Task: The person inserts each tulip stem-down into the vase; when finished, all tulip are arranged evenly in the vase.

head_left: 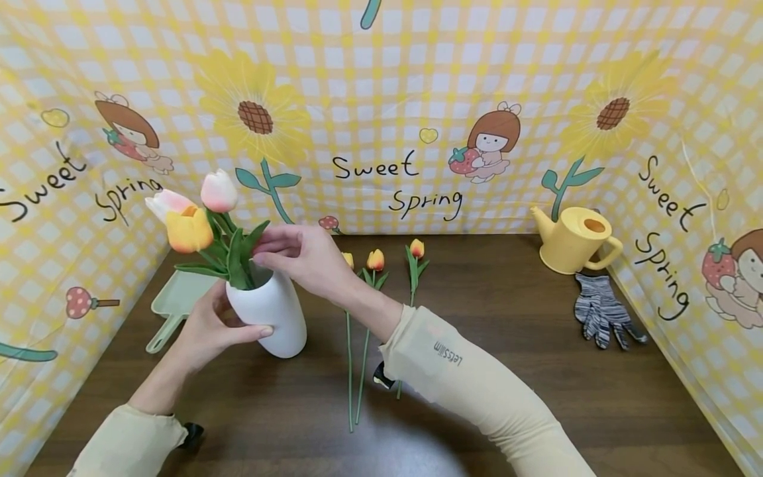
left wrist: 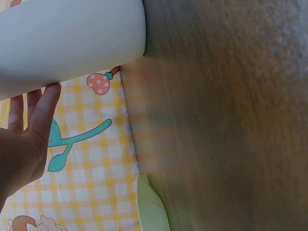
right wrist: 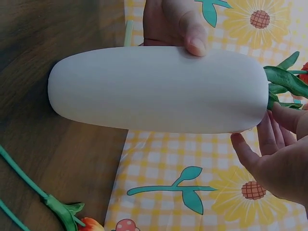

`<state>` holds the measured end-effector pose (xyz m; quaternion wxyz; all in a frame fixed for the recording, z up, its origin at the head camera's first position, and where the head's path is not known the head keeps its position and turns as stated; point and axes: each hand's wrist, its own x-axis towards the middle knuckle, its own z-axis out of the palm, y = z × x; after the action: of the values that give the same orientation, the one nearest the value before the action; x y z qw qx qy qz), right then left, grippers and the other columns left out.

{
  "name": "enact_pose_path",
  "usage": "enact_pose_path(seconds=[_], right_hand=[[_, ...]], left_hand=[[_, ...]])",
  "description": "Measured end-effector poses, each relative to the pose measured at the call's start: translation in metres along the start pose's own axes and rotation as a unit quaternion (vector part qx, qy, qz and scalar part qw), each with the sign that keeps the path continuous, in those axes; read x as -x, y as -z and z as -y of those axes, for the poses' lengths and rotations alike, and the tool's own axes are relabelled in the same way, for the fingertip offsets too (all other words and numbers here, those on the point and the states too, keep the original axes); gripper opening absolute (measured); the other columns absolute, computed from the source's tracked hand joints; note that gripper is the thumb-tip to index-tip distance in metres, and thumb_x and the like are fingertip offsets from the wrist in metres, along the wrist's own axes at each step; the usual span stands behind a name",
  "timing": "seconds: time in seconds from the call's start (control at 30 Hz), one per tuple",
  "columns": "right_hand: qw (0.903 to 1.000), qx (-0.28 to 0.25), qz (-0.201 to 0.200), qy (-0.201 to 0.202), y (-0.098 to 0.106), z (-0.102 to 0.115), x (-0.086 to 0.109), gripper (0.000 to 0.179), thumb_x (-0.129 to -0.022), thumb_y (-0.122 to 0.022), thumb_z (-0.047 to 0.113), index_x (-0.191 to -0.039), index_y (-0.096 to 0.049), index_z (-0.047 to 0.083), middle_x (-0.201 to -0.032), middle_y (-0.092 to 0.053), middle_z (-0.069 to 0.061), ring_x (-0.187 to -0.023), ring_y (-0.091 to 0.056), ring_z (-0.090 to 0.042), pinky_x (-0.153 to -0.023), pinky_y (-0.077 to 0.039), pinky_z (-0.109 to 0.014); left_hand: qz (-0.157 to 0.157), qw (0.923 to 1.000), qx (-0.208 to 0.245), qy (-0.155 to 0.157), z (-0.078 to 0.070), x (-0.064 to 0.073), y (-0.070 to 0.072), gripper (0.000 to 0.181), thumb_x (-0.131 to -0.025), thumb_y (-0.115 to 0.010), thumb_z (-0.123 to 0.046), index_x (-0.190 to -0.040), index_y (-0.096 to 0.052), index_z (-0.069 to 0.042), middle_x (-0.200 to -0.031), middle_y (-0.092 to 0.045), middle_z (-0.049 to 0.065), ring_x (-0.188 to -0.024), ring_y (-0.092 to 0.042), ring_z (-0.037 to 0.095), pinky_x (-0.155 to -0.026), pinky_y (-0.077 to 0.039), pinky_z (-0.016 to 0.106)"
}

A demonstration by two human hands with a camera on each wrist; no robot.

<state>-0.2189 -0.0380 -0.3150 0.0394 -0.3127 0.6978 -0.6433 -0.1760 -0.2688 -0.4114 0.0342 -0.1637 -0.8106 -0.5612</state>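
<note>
A white vase (head_left: pixel 268 315) stands tilted on the table, its mouth towards the upper left. My left hand (head_left: pixel 205 328) grips its side, thumb across the front; the left wrist view shows fingers against the vase wall. From the mouth rise several tulips: a yellow-orange tulip (head_left: pixel 189 230), a pink-white tulip (head_left: pixel 219 191) and another behind, with green leaves (head_left: pixel 238 258). My right hand (head_left: pixel 306 255) is at the rim, fingers extended; its fingertips touch the leaves. In the right wrist view the thumb and fingers of the right hand (right wrist: pixel 284 159) look apart. The stems inside the vase are hidden.
Loose orange-yellow tulips (head_left: pixel 375 260) lie on the table (head_left: pixel 495 344) beneath and beside the right forearm. A pale green dustpan (head_left: pixel 185 295) lies behind the left hand. A yellow watering can (head_left: pixel 575 242) and a grey knitted glove (head_left: pixel 602 311) are at right. Patterned cloth surrounds the table.
</note>
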Motion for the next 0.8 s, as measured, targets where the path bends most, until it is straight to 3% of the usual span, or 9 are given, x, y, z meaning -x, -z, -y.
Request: enact_pose_path(seconds=[0.33, 0.5, 0.8], right_hand=[[0.9960, -0.084, -0.027, -0.013, 0.002, -0.002, 0.003, 0.024, -0.092, -0.075, 0.005, -0.115, -0.072, 0.000, -0.103, -0.076, -0.008, -0.092, -0.072, -0.008, -0.087, -0.056, -0.024], [0.9964, -0.075, -0.038, -0.012, 0.010, -0.002, 0.005, 0.026, -0.092, -0.075, 0.007, -0.117, -0.071, 0.000, -0.105, -0.075, -0.008, -0.093, -0.072, -0.009, -0.086, -0.057, -0.026], [0.9938, -0.087, -0.050, -0.047, 0.038, -0.005, 0.020, 0.043, -0.095, -0.073, 0.011, -0.136, -0.062, 0.006, -0.119, -0.073, -0.003, -0.107, -0.069, -0.014, -0.091, -0.055, -0.027]], left_hand=[[-0.005, 1.0000, 0.001, -0.002, 0.002, -0.001, 0.000, 0.085, -0.071, -0.089, 0.007, -0.143, -0.046, -0.013, -0.120, -0.063, 0.008, -0.096, -0.071, 0.018, -0.073, -0.062, 0.035], [-0.008, 0.9999, -0.007, -0.001, 0.002, 0.001, 0.000, 0.082, -0.072, -0.089, 0.005, -0.140, -0.048, -0.013, -0.118, -0.065, 0.004, -0.095, -0.070, 0.016, -0.071, -0.061, 0.034], [-0.012, 0.9997, -0.014, 0.017, -0.001, 0.002, 0.000, 0.081, -0.072, -0.090, 0.001, -0.140, -0.048, -0.016, -0.119, -0.065, 0.006, -0.095, -0.071, 0.018, -0.072, -0.061, 0.032]])
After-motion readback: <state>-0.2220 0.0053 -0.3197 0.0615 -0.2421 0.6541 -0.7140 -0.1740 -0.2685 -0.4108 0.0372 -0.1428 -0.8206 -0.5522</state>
